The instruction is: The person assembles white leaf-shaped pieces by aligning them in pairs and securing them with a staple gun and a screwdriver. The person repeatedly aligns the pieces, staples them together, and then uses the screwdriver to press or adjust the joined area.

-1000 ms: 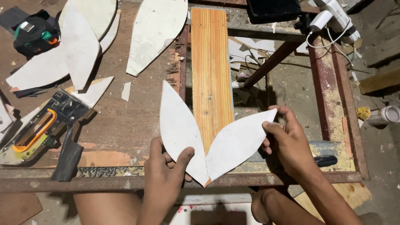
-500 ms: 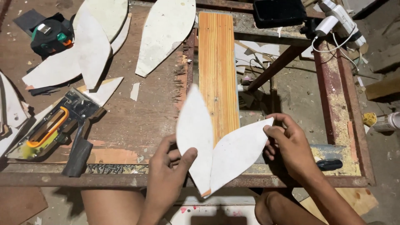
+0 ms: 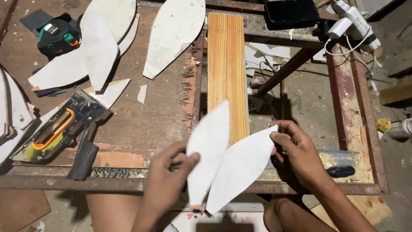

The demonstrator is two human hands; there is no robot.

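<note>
My left hand [image 3: 169,172] grips a white leaf-shaped cut-out [image 3: 208,146] by its left edge, holding it nearly upright. My right hand [image 3: 296,152] pinches the upper tip of a second white leaf-shaped cut-out [image 3: 240,169], which leans to the right. The two pieces meet at their lower tips near the rusty front rail [image 3: 107,182] of the workbench and spread apart in a narrow V. Behind them lies a long orange wooden plank [image 3: 226,64] across the frame.
A staple gun with an orange handle [image 3: 58,131] lies at the left, a tape measure [image 3: 56,38] at the far left top. Several more white leaf-shaped pieces [image 3: 176,34] lie on the brown board. A black box [image 3: 292,13] and white power strip [image 3: 356,19] sit top right.
The two cut-outs have swung closer together, the V between them narrowing. Both hands have shifted slightly with the pieces.
</note>
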